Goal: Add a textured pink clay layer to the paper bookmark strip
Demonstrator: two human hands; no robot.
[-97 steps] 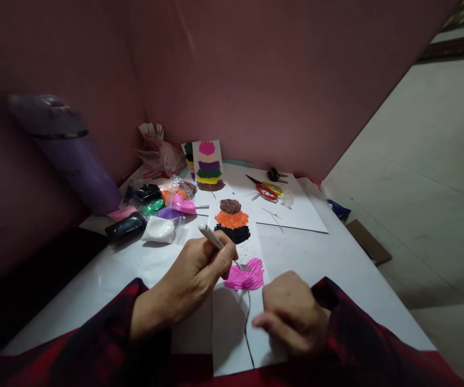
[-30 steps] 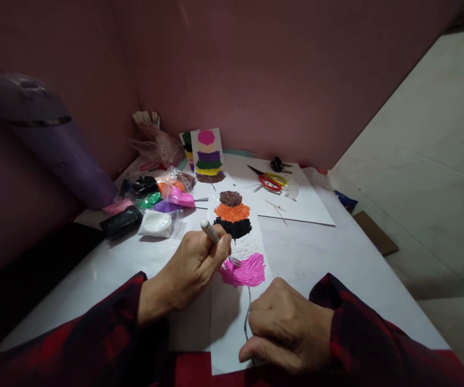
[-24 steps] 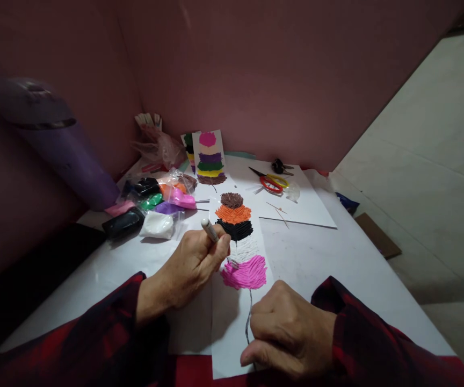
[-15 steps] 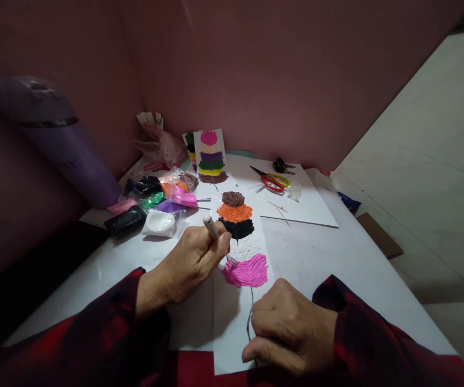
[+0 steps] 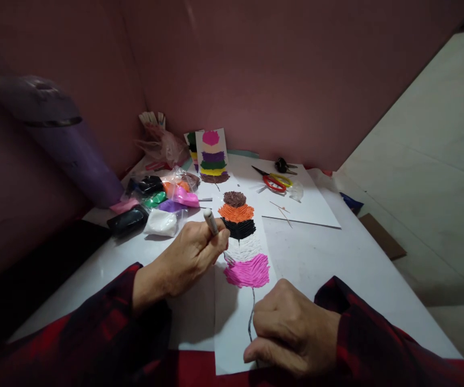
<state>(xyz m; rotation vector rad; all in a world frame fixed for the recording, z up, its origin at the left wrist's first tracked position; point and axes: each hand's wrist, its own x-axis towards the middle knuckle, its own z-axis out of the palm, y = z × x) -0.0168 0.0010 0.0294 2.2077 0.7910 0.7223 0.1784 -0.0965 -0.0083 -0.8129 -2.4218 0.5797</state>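
Observation:
My left hand (image 5: 189,257) is closed around a pale pen-shaped tool (image 5: 210,221), its tip low over the left edge of the pink and white bands. Under it lies a strip of white paper (image 5: 232,328) bearing a feather-like shape in textured bands. From far to near they are brown (image 5: 234,199), orange (image 5: 237,213), black (image 5: 239,229), white (image 5: 245,248) and pink (image 5: 248,271). A dark drawn stem (image 5: 251,312) runs down from the pink band. My right hand (image 5: 294,328) rests curled on the strip's lower right part, over the stem's lower end, with nothing visible in its fingers.
Bagged coloured clay (image 5: 161,223) is heaped at the left. Behind stand painted cards (image 5: 211,156). Scissors (image 5: 274,180), keys (image 5: 283,165) and toothpicks (image 5: 283,212) lie on white sheets at the right. A tall purple object (image 5: 71,145) leans by the wall.
The tool's tip has shifted slightly left and up, from the pink band toward its border with the white one, and the tool stands more upright. My right hand stays in place.

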